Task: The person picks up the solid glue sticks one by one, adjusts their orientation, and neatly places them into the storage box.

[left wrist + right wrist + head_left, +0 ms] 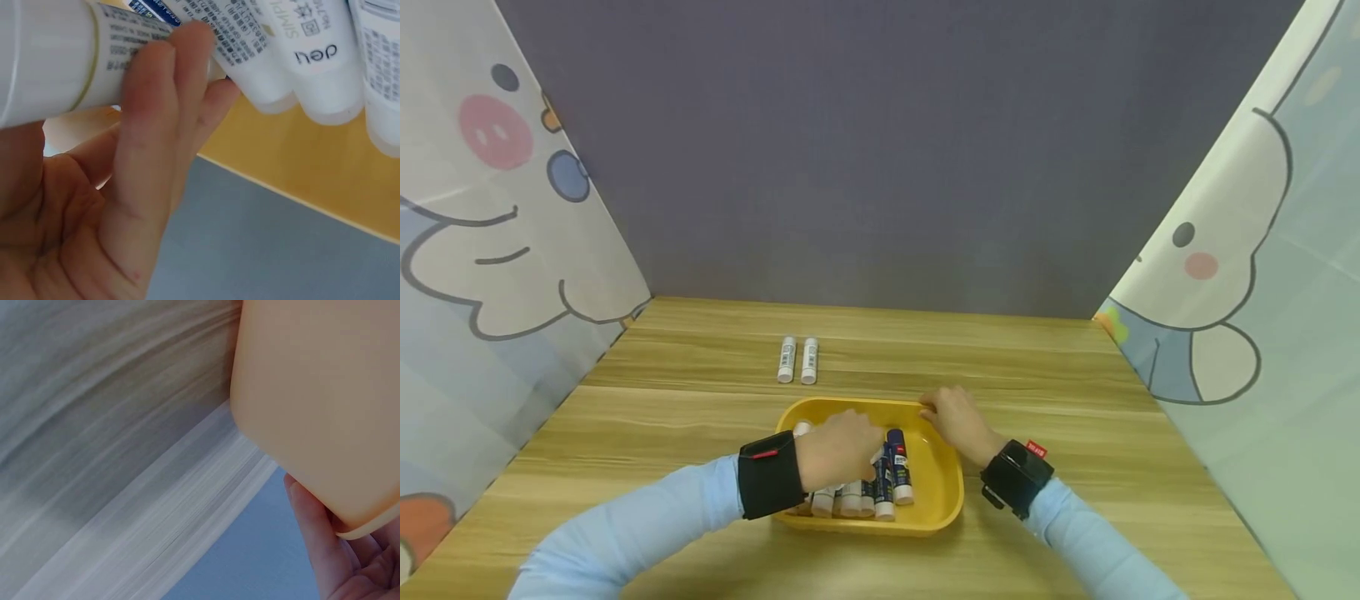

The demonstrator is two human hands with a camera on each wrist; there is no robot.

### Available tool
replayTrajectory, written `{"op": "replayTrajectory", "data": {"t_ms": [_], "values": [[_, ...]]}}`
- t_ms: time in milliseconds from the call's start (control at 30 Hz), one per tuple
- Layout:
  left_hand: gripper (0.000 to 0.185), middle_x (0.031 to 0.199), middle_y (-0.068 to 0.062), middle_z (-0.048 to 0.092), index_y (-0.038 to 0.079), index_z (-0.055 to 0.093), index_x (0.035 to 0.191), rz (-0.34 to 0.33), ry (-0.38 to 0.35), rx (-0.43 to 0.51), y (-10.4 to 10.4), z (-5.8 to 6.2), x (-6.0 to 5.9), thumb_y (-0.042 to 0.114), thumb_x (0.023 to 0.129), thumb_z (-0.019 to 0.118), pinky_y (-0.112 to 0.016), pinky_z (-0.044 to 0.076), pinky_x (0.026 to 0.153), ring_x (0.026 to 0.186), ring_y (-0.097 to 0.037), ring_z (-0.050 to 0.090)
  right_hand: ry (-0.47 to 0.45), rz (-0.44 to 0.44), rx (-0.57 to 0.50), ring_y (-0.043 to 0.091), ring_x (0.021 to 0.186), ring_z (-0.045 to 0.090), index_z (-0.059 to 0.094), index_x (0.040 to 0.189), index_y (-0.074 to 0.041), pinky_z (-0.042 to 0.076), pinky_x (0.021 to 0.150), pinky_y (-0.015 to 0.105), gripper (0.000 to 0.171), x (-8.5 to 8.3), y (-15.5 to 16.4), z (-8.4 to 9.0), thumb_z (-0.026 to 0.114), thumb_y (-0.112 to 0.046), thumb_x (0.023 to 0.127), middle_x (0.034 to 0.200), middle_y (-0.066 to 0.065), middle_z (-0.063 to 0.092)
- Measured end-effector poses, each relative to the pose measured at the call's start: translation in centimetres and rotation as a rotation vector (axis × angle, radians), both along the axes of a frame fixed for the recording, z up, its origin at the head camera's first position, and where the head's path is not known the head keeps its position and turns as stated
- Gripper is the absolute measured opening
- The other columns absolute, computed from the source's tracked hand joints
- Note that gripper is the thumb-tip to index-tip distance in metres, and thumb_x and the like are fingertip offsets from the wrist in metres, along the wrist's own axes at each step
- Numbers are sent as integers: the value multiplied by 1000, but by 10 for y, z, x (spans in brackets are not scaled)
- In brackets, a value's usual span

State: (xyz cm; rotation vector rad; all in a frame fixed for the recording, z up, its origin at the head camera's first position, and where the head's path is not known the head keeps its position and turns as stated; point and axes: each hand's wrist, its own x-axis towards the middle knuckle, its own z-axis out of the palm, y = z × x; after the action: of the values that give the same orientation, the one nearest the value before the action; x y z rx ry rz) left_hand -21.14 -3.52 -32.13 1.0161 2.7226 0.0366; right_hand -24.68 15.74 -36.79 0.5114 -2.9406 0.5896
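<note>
A yellow plastic basket (940,500) stands on the table with several white and dark blue glue sticks (900,468) lying in it. Over its left half, my left hand (838,450) pinches a white glue stick (59,59) between thumb and fingers. Beside it in the left wrist view lie more white glue sticks (312,62) with "deli" printing. At the far right corner, my right hand (964,427) holds the basket's rim, and the right wrist view has its fingers (312,525) against the outer wall. The held stick is mostly hidden in the head view.
Two white glue sticks (786,360) lie side by side on the wooden table (1037,367), behind the basket. A dark grey panel (880,167) rises at the table's back edge. Cartoon-printed sheets (1247,333) flank both sides.
</note>
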Motion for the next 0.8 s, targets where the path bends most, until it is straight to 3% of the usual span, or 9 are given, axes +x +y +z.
{"op": "replayTrajectory", "data": {"t_ms": [300,567,800], "values": [[21,73,2,62,13,67,86,-51,65,-49,7,-5,0,28,74,76,-22,46,59,64,-11,55,-4,2,-8,7,50,40,67,74,-8,31,47,18,10,1,0,1,65,-10,83,56,-6,49],[22,67,3,60,12,67,85,-30,57,-21,8,-9,1,31,76,73,-19,43,51,56,-7,51,-18,-13,-12,9,54,43,70,80,-7,33,50,20,5,0,-1,1,66,-9,83,61,-4,55],[19,61,3,55,10,66,81,-22,24,-24,9,-8,5,29,80,69,-20,39,47,51,-8,47,1,-9,1,8,52,41,69,76,-9,31,49,19,6,0,0,1,66,-9,82,58,-5,51]]}}
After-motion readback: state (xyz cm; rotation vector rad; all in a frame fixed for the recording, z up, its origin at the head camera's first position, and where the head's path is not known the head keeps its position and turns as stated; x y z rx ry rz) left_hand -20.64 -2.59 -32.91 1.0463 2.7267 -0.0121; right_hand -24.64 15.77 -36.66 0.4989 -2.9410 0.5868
